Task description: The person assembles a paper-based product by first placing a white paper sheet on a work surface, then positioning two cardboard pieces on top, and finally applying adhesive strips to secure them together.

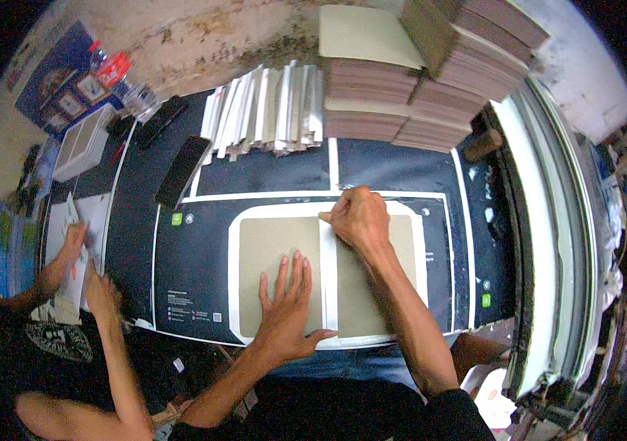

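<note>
Two grey-beige boards lie side by side on a white-edged cover sheet (234, 279). A narrow white strip (329, 279) runs between them from far to near edge. My left hand (286, 312) rests flat on the left board (262, 239), fingers spread and thumb reaching toward the strip's near end. My right hand (360, 220) is closed at the strip's far end, thumb and fingertips pinched on it. That forearm crosses the right board (402, 253) and hides part of it.
Behind the boards lie a bundle of white and grey strips (266, 110) and tall stacks of boards (368, 88). A dark oblong object (183, 173) and a plastic bottle (126, 81) are at left. A co-worker's hands (100, 290) handle paper at far left. Long pale panels (549, 220) stand right.
</note>
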Tool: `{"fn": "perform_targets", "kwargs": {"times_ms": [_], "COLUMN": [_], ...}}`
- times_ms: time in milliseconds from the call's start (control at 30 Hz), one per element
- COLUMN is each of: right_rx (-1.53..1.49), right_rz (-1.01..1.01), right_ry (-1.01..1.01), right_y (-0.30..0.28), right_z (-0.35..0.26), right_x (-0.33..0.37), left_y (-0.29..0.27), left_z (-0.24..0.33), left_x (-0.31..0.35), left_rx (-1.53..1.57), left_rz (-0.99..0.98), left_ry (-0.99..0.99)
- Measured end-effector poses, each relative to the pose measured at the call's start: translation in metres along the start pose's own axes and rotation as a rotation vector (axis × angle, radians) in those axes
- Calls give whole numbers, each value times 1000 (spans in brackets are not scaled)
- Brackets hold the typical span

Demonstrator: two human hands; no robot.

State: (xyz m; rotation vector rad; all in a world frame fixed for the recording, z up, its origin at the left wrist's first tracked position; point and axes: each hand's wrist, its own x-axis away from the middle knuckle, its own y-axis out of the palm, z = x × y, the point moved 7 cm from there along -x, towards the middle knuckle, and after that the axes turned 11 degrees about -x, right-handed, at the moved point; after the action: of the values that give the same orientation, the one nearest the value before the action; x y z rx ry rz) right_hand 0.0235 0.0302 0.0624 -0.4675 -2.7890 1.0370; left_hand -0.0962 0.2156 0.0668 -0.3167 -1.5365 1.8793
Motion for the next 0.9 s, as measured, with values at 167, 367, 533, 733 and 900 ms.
{"fn": "perform_targets", "kwargs": {"times_ms": [167,367,533,733,900], "right_rx": [-165,-45,187,-143,-6], "right_rz": [-77,8,35,13,19], "right_ry": [-216,-330,-623,3,-288], "right_y": [-6,-2,-15,-119,-129], "right_z": [-5,-23,-12,51,89], "right_x": [26,82,155,89,29], "left_y": [1,-3,-23,-79,-62], "left_z": [-1,-1,13,35,64], "left_x": [-1,-3,-7,-98,-206], "left_rx": [-14,-87,-256,-24,150], "left_rz": [17,-25,13,351,191], "left_ry": [11,16,27,169,491]}}
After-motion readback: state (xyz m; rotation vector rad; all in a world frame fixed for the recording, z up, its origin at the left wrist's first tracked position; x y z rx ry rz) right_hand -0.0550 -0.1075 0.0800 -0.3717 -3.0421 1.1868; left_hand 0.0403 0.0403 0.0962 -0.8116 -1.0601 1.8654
